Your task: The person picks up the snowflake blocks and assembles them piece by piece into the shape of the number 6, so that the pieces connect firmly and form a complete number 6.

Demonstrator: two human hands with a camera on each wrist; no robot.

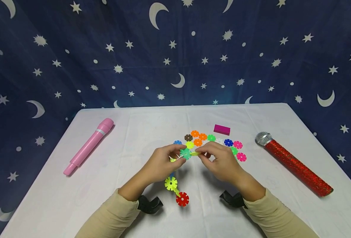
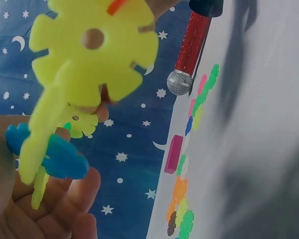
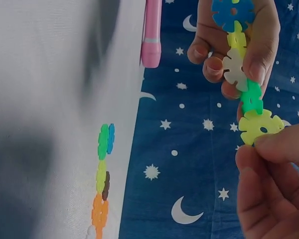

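My left hand [image 1: 160,163] grips a chain of notched plastic snowflake discs, with thumb and fingers around a white disc [image 3: 234,70] and a green disc [image 1: 186,153]. From that hand the chain hangs toward me through a blue disc [image 2: 67,157] and a yellow disc [image 1: 170,183] to a red disc [image 1: 182,199] at its end. My right hand [image 1: 224,162] pinches a yellow disc [image 3: 261,128] between thumb and index finger. In the right wrist view its slots meet the edge of the green disc, the two set at an angle to each other.
Beyond the hands lie loose discs, among them an orange disc [image 1: 194,134], a brown disc [image 1: 188,138] and a pink disc [image 1: 241,157]. A magenta block [image 1: 222,129] lies behind them. A pink microphone-like stick [image 1: 89,147] is at left, a red glittery microphone [image 1: 295,165] at right.
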